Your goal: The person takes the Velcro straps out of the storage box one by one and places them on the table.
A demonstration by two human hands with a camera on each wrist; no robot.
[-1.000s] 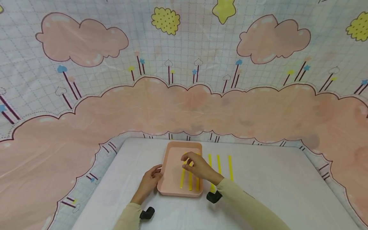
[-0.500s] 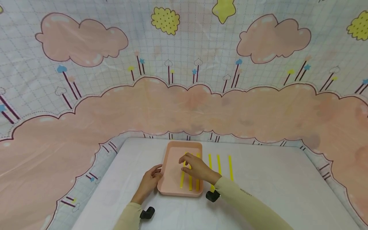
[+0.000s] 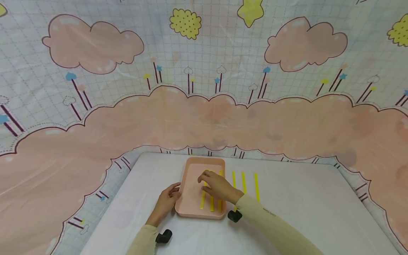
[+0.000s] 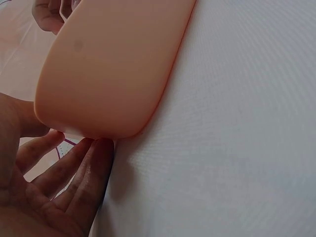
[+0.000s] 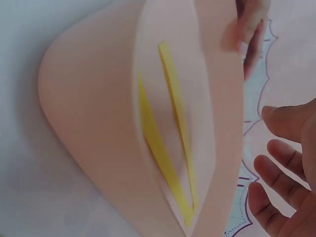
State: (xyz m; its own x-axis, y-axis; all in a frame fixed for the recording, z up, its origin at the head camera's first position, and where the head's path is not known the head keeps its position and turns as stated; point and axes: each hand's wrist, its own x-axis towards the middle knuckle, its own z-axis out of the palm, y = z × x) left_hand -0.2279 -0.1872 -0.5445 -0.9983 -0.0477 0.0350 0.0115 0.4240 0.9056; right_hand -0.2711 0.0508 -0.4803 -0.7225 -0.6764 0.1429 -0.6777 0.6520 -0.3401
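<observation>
A shallow pink tray (image 3: 188, 205) stands on the white table. Several thin yellow strips show: some lie lengthwise in the tray's right half, like this strip (image 3: 202, 202), and others, such as the outermost strip (image 3: 256, 187), lie on the table to its right. At the tray's left side my left hand (image 3: 167, 202) touches the outer wall; the left wrist view shows its fingers (image 4: 96, 173) extended against the wall (image 4: 113, 74). Over the tray hovers my right hand (image 3: 218, 186), fingers loosely bent, thumb apart, nothing between them. It partly covers the strips beneath.
Each wrist carries a black camera, the left camera (image 3: 164, 236) and the right camera (image 3: 234, 216). A patterned cloth backdrop (image 3: 204, 120) with clouds and stars rises behind the table's far edge. White table surface (image 3: 302, 198) extends on the right.
My right hand has shifted slightly left over the tray, and its thumb and fingertips have moved farther apart. The left hand, tray and strips show no clear movement.
</observation>
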